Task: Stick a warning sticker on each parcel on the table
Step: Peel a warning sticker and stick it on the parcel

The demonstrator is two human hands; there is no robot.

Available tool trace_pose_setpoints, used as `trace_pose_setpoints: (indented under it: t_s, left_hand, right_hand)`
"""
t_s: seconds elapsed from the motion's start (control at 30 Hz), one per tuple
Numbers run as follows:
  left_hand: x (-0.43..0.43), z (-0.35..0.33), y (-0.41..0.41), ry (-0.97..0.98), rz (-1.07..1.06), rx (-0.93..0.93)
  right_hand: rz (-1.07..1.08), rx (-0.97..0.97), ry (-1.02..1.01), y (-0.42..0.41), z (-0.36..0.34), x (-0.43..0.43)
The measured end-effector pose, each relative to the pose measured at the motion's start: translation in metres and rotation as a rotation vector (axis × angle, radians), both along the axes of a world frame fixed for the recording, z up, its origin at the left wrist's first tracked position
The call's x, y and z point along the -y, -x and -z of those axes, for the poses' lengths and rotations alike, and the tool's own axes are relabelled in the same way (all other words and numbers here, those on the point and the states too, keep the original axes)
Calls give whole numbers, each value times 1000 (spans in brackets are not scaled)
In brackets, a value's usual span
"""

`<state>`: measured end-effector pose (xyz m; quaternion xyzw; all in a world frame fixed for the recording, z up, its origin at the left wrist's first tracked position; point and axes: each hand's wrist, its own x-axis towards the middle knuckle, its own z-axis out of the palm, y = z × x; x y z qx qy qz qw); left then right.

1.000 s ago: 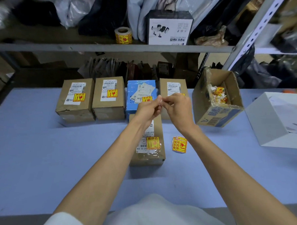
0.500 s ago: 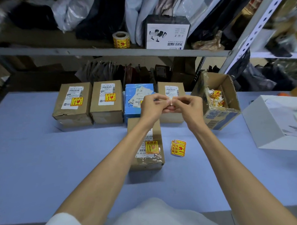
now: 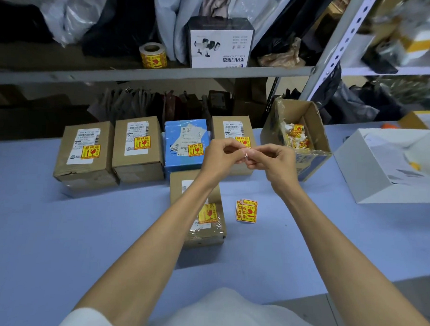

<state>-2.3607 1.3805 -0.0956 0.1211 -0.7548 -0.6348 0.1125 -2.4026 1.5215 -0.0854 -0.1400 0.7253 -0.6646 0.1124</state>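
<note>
White scrap (image 3: 246,156): small, crumpled, held in the air over the far row of parcels, well clear of the desk (image 3: 58,230). Too small to tell whether it is backing paper or a sticker turned away. Left hand (image 3: 219,155) and right hand (image 3: 273,160) meet on it, the fingers (image 3: 260,153) of both curled in and pinching it from either side.

Parcels: five in sight. Near parcel (image 3: 176,185) lies under the left forearm. Far row, left to right: left brown parcel (image 3: 85,172), second brown parcel (image 3: 137,164), blue parcel (image 3: 178,134), right brown parcel (image 3: 233,125), the last partly behind the hands. Each shows a yellow warning sticker (image 3: 90,151) on top. My reading: sticking is all but done and the scrap is waste.

Doing it well: ball the scrap tight so it does not cling to a finger, then drop it in the open carton (image 3: 314,122) just right of the right hand, where similar scraps lie. Then rub down sticker corners; the near one seems to sit partly on glossy tape and may lift.

Spare stickers (image 3: 247,211) lie stacked right of the near parcel. A sticker roll (image 3: 152,55) stands on the shelf (image 3: 213,72) beyond.
</note>
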Motion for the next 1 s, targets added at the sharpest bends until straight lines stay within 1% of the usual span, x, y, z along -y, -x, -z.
trace_pose_setpoints:
  t_s: [0.1,0.27,0.37,0.43,0.5,0.57,0.63,0.7,0.77,1.0]
  left_hand:
    - [-13,-1,10,121,17,-54]
    - [-38,1,39,217,81,-93]
    - [-57,2,63,256,124,-92]
    - [-69,2,84,334,175,-47]
    - [-79,1,110,533,244,24]
    - [-88,-3,133,758,301,117]
    - [-93,-5,151,879,322,169]
    - [-96,-10,164,926,330,187]
    - [-98,-16,173,945,340,188]
    - [-97,-22,182,877,287,222]
  right_hand:
    - [53,16,21,6,3,-9]
    - [145,71,24,24,-1,-35]
    - [203,47,-52,42,-8,-54]
    - [252,-4,-197,60,-10,-69]
    - [284,-119,-427,82,-11,-82]
    - [257,-239,-620,102,-11,-89]
    - [207,-350,-775,117,-10,-91]
    - [181,-397,-854,134,-8,-94]
    - [168,-406,-877,152,-6,-96]
    - [129,-429,-852,175,0,-94]
